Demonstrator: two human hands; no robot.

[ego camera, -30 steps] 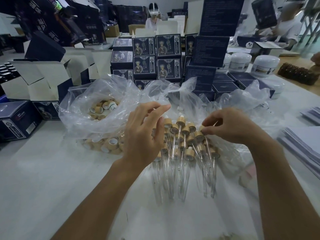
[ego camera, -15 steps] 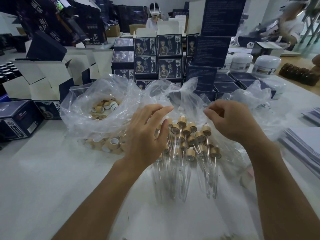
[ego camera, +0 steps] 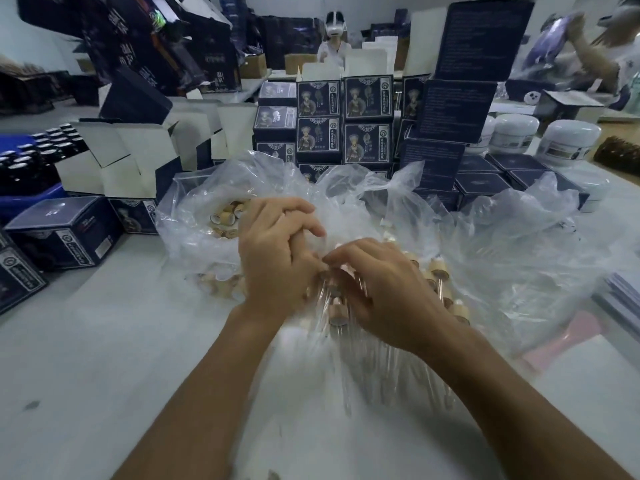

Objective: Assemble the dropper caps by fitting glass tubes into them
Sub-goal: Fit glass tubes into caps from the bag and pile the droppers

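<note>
Both hands are pressed together over the pile of wooden-collared dropper caps with clear glass tubes [ego camera: 437,279]; tubes point toward the near edge. Left hand [ego camera: 277,252] and right hand [ego camera: 377,289] are curled, but a grip cannot be told through blur.

Bare table [ego camera: 104,358] open left of and nearer than the plastic bag [ego camera: 502,244]. Beyond the bag: stacked boxes [ego camera: 367,123] (tall wall). Right: paper stack [ego camera: 623,292].
</note>
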